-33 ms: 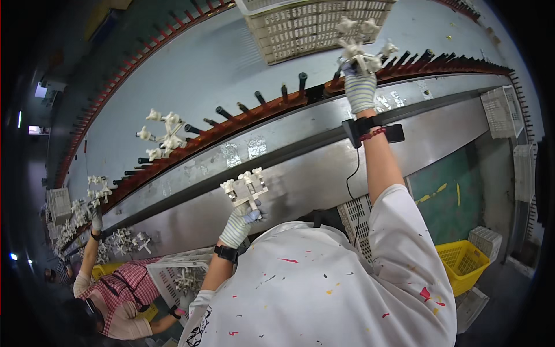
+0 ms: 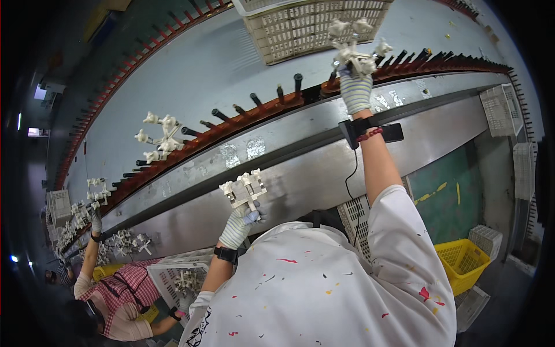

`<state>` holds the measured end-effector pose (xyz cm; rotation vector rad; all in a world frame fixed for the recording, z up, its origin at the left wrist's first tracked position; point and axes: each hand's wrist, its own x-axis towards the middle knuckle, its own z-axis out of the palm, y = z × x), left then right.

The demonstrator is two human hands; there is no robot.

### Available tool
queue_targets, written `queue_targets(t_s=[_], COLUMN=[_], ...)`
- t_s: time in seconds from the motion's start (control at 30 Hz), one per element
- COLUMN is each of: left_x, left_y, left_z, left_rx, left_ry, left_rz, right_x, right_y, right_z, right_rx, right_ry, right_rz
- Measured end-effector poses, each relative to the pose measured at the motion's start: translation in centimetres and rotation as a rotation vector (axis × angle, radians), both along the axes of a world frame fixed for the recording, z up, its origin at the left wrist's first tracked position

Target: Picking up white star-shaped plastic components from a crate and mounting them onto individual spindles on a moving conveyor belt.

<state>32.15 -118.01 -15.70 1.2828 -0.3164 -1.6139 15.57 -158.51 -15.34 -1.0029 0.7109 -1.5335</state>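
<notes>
My left hand (image 2: 235, 228), in a striped glove, is closed on the stem of a white branched rack (image 2: 247, 189) with several small knob-like pieces on it. It holds this rack upright over the near metal ledge. Reaching far forward, my gloved right hand (image 2: 355, 95) is closed around the base of a similar white rack (image 2: 354, 56), right at a row of dark upright pegs (image 2: 393, 62). The glove hides where the base meets the pegs. Farther left, another white rack (image 2: 165, 137) stands at the same peg row.
A pale slotted basket (image 2: 315, 32) sits beyond the pegs. A metal ledge (image 2: 300, 168) runs in front of me. To the left, a co-worker in a checked apron (image 2: 127, 283) reaches to racks. A yellow basket (image 2: 461, 263) is at lower right.
The peg row and the standing rack have shifted slightly left. My right hand and its rack have moved a little left too. My left hand stays nearly still.
</notes>
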Motion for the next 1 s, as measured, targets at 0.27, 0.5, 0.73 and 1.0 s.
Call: queue_targets(t_s=[0.27,0.5,0.73,1.0], left_x=[-0.5,-1.1,-2.8,-5.0], left_y=[-0.2,-0.7,-2.1,-7.5], left_z=[0.6,1.1,1.0,2.7], left_rx=[0.068,0.015,0.042,0.058], left_ry=[-0.003,-0.062,-0.067,-0.214], left_rz=[-0.018,0.027,0.098,0.257], right_x=[4.2,6.8,8.7,5.3], right_y=[3.1,4.4,5.4,7.8], right_z=[-0.1,-1.7,-2.2,-2.6], right_rx=[-0.276,-0.282,-0.196,0.06], right_ry=[0.899,1.349,0.9,0.924], right_rz=[-0.215,-0.038,0.015,0.356])
